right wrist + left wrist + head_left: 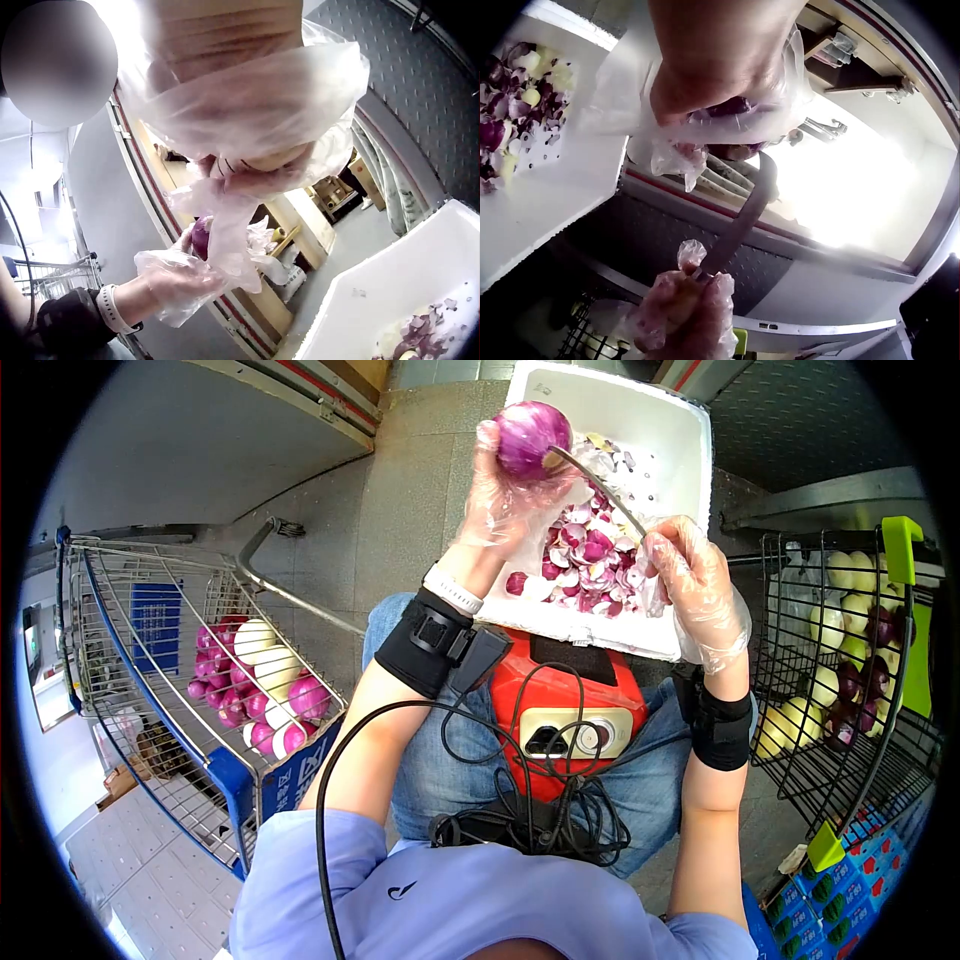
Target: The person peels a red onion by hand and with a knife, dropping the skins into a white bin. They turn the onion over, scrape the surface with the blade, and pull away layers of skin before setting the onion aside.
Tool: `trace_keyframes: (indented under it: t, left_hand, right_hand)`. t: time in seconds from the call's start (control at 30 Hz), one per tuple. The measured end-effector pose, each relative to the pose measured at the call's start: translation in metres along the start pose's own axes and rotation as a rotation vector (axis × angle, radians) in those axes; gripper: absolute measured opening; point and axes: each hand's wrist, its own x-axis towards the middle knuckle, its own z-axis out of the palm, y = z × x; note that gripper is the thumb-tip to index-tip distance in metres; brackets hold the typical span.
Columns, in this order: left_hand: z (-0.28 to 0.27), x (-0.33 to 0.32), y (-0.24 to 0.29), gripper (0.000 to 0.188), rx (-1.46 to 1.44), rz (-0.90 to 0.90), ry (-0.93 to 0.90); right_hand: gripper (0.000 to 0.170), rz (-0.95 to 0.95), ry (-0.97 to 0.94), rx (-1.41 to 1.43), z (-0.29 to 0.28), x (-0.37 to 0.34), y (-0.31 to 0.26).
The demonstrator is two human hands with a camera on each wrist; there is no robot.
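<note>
A purple onion point(528, 435) sits in my left hand point(500, 505), gripped by gloved fingers above the far left side of a white foam box point(618, 390). My right hand point(702, 585), also in a clear plastic glove, holds a knife point(742, 225) by its handle end. The narrow blade, bent at its tip, reaches across the box to the onion's cut end. Below lie loose purple onion skins point(590, 555) and scraps. In the right wrist view the glove hides the knife, and the onion point(201, 238) shows past the left fingers.
A wire cart point(140, 670) on the left holds purple onions and peeled white ones. To the right, a black wire basket point(800, 760) carries more onions. A red case point(510, 675) with a mounted device and loose black cables point(530, 815) lies between the knees.
</note>
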Motion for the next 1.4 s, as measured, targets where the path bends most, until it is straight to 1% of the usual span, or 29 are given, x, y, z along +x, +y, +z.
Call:
trace_keyframes:
  t: [0.03, 0.13, 0.23, 0.33, 0.37, 0.4, 0.43, 0.47, 0.5, 0.53, 0.57, 0.6, 0.67, 0.73, 0.8, 0.93, 0.97, 1.07, 1.1, 1.13, 1.2, 1.23, 1.3, 1.4]
  left_hand:
    - [0.001, -0.002, -0.001, 0.087, 0.052, 0.021, 0.031]
    - [0.001, -0.001, 0.003, 0.087, 0.071, 0.001, -0.009]
    - [0.002, 0.0, 0.001, 0.085, 0.043, 0.026, 0.01]
    - [-0.005, -0.001, 0.005, 0.076, -0.04, -0.01, 0.02]
    - [-0.006, 0.0, 0.005, 0.073, 0.021, 0.016, -0.001]
    - [0.002, -0.002, 0.008, 0.07, 0.082, 0.041, -0.021]
    - [0.012, -0.006, 0.011, 0.067, 0.143, 0.064, -0.041]
    - [0.023, -0.014, 0.012, 0.065, 0.126, 0.041, -0.073]
    - [0.03, -0.017, 0.012, 0.067, 0.14, 0.005, -0.141]
    - [0.034, -0.019, 0.01, 0.068, 0.155, -0.034, -0.209]
    - [0.034, -0.02, 0.006, 0.072, 0.171, -0.042, -0.249]
    - [0.033, -0.019, 0.002, 0.071, 0.157, -0.068, -0.286]
    - [0.032, -0.02, -0.006, 0.07, 0.144, -0.096, -0.302]
    - [0.041, -0.025, -0.01, 0.068, 0.144, -0.095, -0.263]
    - [0.043, -0.024, -0.014, 0.064, 0.098, -0.101, -0.213]
    - [0.042, -0.022, -0.02, 0.068, 0.173, -0.047, -0.315]
    - [0.032, -0.02, -0.023, 0.066, 0.114, -0.102, -0.274]
    - [0.028, -0.019, -0.019, 0.064, 0.194, -0.042, -0.188]
    - [0.035, -0.024, -0.014, 0.061, 0.182, -0.025, -0.1]
    - [0.033, -0.019, -0.012, 0.063, 0.188, 0.009, -0.134]
    - [0.035, -0.019, -0.006, 0.065, 0.175, 0.029, -0.111]
    - [0.035, -0.019, -0.004, 0.065, 0.151, 0.027, -0.107]
    - [0.036, -0.021, 0.001, 0.066, 0.1, 0.027, -0.1]
    - [0.035, -0.026, 0.006, 0.068, 0.124, 0.016, -0.107]
  right_hand:
    - [0.014, 0.004, -0.004, 0.016, 0.001, 0.0, 0.0]
    - [0.014, -0.009, 0.002, -0.003, 0.002, -0.001, -0.003]
    - [0.016, 0.019, -0.014, -0.014, 0.0, -0.002, -0.006]
    - [0.016, 0.137, -0.013, 0.292, -0.01, -0.007, -0.014]
    - [0.018, 0.124, 0.038, 0.367, -0.009, -0.007, -0.015]
    - [0.021, 0.075, 0.071, 0.472, -0.009, -0.004, -0.009]
    - [0.024, 0.044, 0.116, 0.516, -0.007, -0.001, -0.01]
    - [0.028, 0.013, 0.164, 0.559, -0.003, 0.001, -0.011]
    - [0.028, -0.043, 0.188, 0.495, 0.001, 0.004, -0.008]
    - [0.029, -0.079, 0.2, 0.514, 0.005, 0.007, -0.008]
    - [0.03, -0.106, 0.22, 0.529, 0.011, 0.009, -0.006]
    - [0.032, -0.133, 0.24, 0.543, 0.015, 0.01, -0.001]
    - [0.032, -0.144, 0.228, 0.54, 0.016, 0.011, 0.011]
    - [0.032, -0.153, 0.26, 0.621, 0.021, 0.009, 0.011]
    - [0.03, -0.142, 0.286, 0.634, 0.025, 0.008, 0.013]
    - [0.028, -0.173, 0.293, 0.683, 0.036, 0.006, 0.006]
    - [0.027, -0.175, 0.28, 0.65, 0.038, 0.001, -0.001]
    - [0.025, -0.173, 0.227, 0.603, 0.043, -0.001, 0.006]
    - [0.025, -0.133, 0.185, 0.635, 0.04, -0.002, 0.006]
    - [0.025, -0.117, 0.173, 0.661, 0.036, -0.003, 0.003]
    - [0.026, -0.093, 0.151, 0.712, 0.027, -0.001, -0.001]
    - [0.028, -0.078, 0.17, 0.637, 0.02, 0.002, 0.001]
    - [0.028, -0.035, 0.163, 0.617, 0.006, 0.004, 0.004]
    - [0.025, 0.018, 0.144, 0.496, -0.002, 0.003, 0.005]
